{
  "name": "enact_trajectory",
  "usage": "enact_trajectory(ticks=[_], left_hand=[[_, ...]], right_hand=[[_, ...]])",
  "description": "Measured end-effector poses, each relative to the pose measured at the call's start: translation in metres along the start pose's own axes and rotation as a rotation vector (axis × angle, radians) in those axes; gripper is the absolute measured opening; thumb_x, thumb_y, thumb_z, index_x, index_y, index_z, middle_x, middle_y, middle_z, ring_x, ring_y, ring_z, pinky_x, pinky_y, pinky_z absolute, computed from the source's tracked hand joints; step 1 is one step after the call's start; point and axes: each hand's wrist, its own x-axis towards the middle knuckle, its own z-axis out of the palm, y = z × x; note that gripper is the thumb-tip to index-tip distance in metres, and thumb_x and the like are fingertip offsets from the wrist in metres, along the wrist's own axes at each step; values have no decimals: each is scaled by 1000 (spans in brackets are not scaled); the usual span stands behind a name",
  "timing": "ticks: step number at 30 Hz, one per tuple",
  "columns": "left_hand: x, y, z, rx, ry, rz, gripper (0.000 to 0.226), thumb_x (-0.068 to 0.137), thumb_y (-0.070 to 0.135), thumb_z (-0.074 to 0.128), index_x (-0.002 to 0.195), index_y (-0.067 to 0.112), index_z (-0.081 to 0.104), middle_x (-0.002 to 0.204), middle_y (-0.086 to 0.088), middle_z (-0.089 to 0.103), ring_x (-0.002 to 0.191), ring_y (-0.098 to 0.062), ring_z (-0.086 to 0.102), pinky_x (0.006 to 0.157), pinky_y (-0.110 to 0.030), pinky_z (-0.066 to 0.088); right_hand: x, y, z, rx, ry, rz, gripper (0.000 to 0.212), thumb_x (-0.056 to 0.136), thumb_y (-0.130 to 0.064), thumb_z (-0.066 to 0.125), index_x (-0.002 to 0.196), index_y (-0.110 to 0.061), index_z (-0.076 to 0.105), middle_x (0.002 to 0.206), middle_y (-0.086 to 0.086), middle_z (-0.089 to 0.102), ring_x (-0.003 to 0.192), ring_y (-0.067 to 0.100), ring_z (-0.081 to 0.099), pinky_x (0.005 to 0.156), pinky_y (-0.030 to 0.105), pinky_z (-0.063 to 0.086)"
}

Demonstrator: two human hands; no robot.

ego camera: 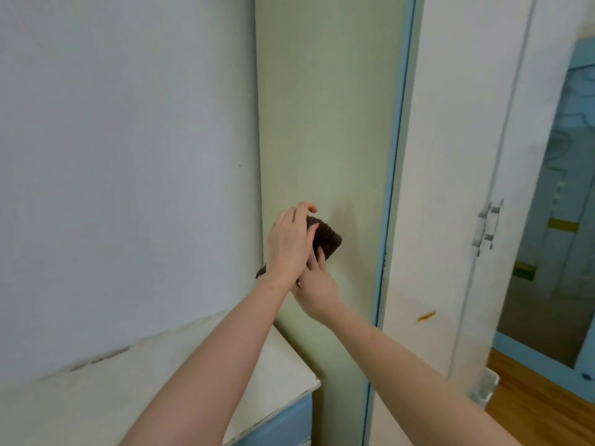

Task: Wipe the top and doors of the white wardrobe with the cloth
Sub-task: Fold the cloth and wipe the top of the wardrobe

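Note:
A dark brown folded cloth [326,238] is held up in front of the pale green side panel [325,123] of the tall wardrobe. My left hand [289,243] grips the cloth from above and the left. My right hand [314,281] holds its lower edge from below, fingers up against it. A small dark corner of the cloth [260,272] sticks out behind my left wrist. The wardrobe's white door [450,156] with a metal latch [487,226] stands to the right, edged in blue.
A low white cabinet top [96,397] with chipped paint and a blue front sits at lower left against a white wall [128,156]. An open blue-framed doorway [560,220] and wooden floor [541,397] lie at right.

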Motion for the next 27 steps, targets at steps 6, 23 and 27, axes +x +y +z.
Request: enact_trajectory(ticks=[6,23,27], left_hand=[[40,86,-30,-189,261,86,23,88,23,55,111,21,52,99,4,62,92,-14,56,77,-26,42],[186,246,25,-419,318,413,19,88,25,55,106,29,51,93,14,57,84,-5,52,62,-12,37],[226,258,39,-485,403,410,18,87,25,56,103,31,51,93,14,60,81,-5,55,64,-11,39]], right_hand=[[-3,-9,-102,-123,274,-38,76,100,-39,38,153,-10,-9,162,13,-4,148,33,-11,121,44,8],[45,129,-264,-514,1087,51,63,94,-46,42,145,-8,38,147,29,36,141,40,30,105,57,38],[78,155,-301,-570,1141,-63,63,98,-49,27,138,-5,49,146,30,37,140,41,31,104,58,39]])
